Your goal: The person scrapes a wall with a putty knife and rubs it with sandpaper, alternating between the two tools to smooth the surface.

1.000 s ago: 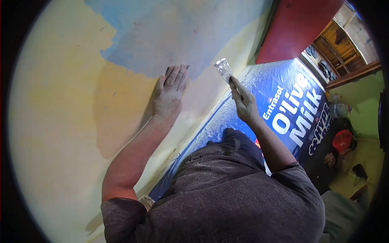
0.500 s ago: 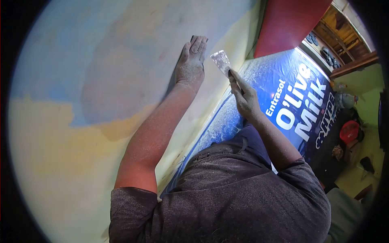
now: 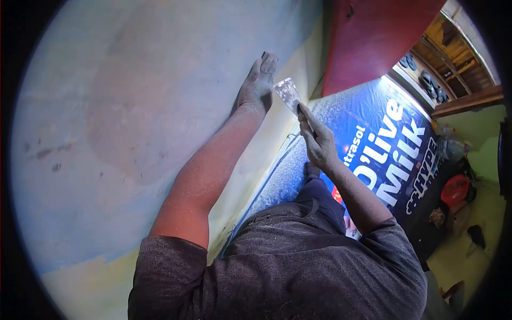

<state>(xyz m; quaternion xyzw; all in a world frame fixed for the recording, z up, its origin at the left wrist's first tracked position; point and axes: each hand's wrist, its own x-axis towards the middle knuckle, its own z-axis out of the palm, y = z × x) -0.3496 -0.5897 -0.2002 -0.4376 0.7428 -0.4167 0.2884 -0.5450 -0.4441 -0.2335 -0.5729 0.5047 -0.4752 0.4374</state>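
1. Your L hand (image 3: 257, 88) now reaches farther from the wall's (image 3: 133, 128) yellow edge (image 3: 88, 274) than a sec ago, shifting contact to another stretch.
2. Fingers lie together over a dark flat piece (image 3: 265, 54) at the wall; can't tell if it's pinched.
3. Your R hand (image 3: 319, 141) grips a whitened scraper (image 3: 288, 95), blade up, nr L wrist, above the blue banner (image 3: 392, 144).

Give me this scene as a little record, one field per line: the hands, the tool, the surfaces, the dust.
left hand: against the wall, small dark piece at its fingertips
right hand: gripping a scraper
scraper blade: smudged whitish, pointing up and away
wall colors: patchy blue, pinkish gray, pale yellow
ground cover: blue printed banner
dust: pale, on hands and banner
beyond banner: sandals
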